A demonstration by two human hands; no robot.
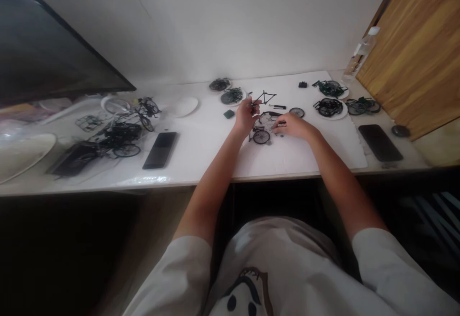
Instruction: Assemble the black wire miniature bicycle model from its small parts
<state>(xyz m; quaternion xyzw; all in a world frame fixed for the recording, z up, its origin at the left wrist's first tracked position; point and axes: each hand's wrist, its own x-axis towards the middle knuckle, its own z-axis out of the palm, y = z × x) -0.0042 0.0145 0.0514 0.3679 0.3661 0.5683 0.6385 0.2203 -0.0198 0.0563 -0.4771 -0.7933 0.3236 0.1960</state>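
Note:
My left hand (247, 115) is closed on a small dark bicycle frame (265, 97), which it holds up above the white board, the tube triangle pointing away to the right. Over a scatter of small bicycle parts, my right hand (292, 125) has its fingers curled with thumb and fingertips together; what they pinch, if anything, is too small to name. Between the hands lie a spoked toy wheel (261, 137) and several thin dark pieces. A second wheel (296, 112) rests just beyond my right hand, and a short black bar (278, 107) lies behind it.
White plates of dark bicycle parts stand at the back, one plate (345, 111) on the right. Assembled miniature bicycles (125, 150) crowd the left. Phones (161, 149) lie at both sides. A plastic bottle (361, 52) leans near a wooden panel (413, 57). A green block (229, 114) sits left.

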